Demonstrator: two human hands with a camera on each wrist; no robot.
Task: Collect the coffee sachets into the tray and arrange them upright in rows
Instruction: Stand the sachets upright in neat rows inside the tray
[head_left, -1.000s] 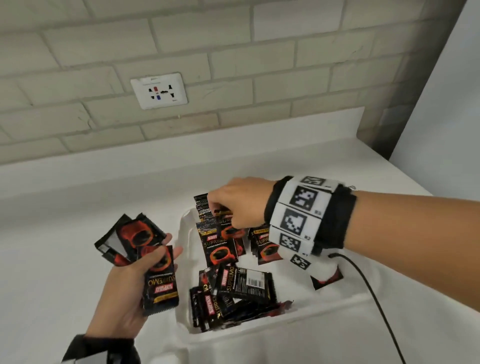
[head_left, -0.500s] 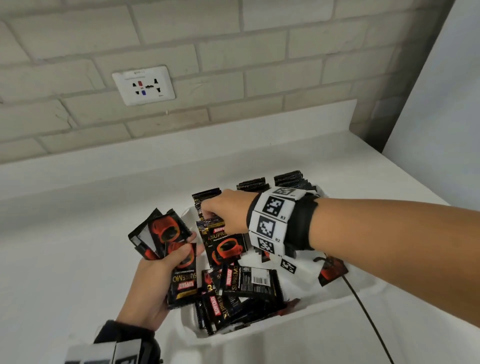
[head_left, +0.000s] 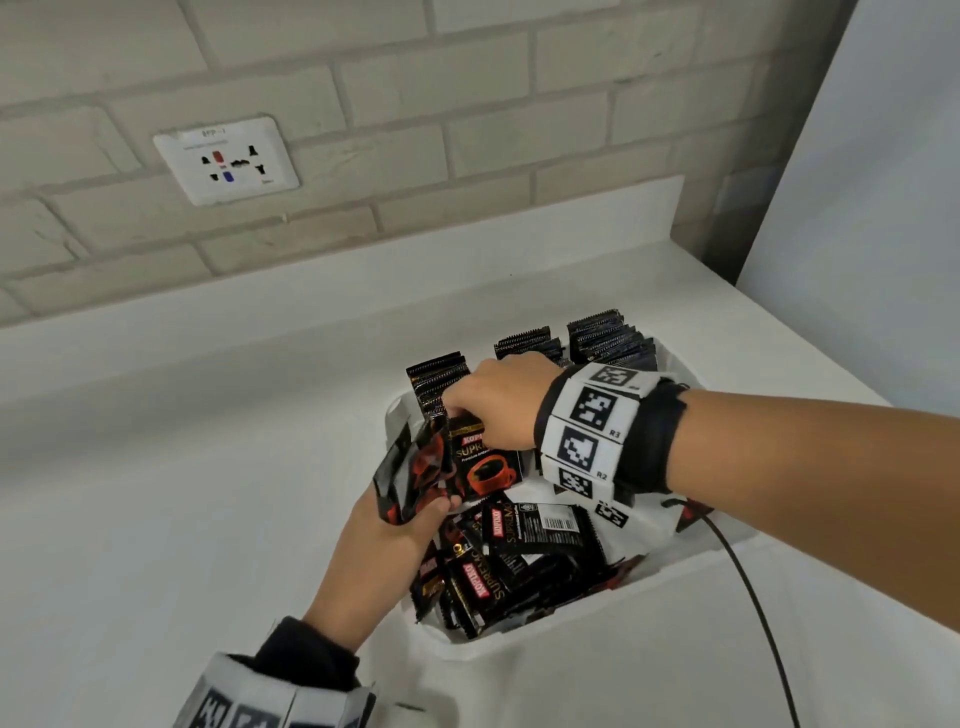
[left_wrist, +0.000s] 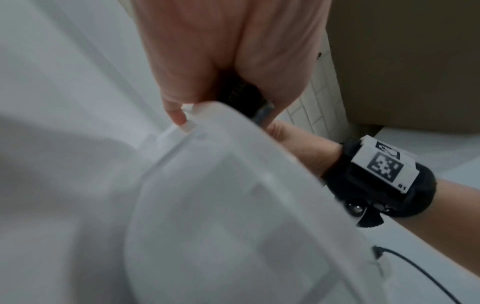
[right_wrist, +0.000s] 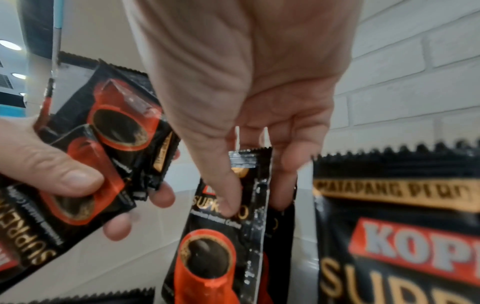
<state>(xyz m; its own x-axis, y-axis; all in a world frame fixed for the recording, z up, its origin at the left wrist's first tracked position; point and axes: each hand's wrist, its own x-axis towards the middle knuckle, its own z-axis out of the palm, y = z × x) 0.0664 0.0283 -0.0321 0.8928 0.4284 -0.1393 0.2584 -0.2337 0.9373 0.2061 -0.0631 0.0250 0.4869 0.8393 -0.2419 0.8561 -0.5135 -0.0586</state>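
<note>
A white tray (head_left: 696, 564) on the counter holds black and red coffee sachets. Several sachets stand upright in rows (head_left: 605, 338) along its far side, and a loose pile (head_left: 524, 561) lies at its near end. My right hand (head_left: 493, 402) reaches into the far left corner and pinches an upright sachet (right_wrist: 228, 222) between thumb and fingers, beside the left row (head_left: 439, 379). My left hand (head_left: 400, 525) is at the tray's left rim and grips a fanned bunch of sachets (head_left: 415, 473), also seen as the bunch of sachets (right_wrist: 103, 144) in the right wrist view.
A white counter (head_left: 208, 493) runs to a brick wall with a socket plate (head_left: 226, 161). A black cable (head_left: 753, 613) trails from my right wrist across the counter at the right. A pale wall panel (head_left: 857, 208) stands at the far right.
My left hand has carried its bunch of sachets rightward from the counter up to the tray's left rim. My right hand stays at the far left row, pinching a sachet.
</note>
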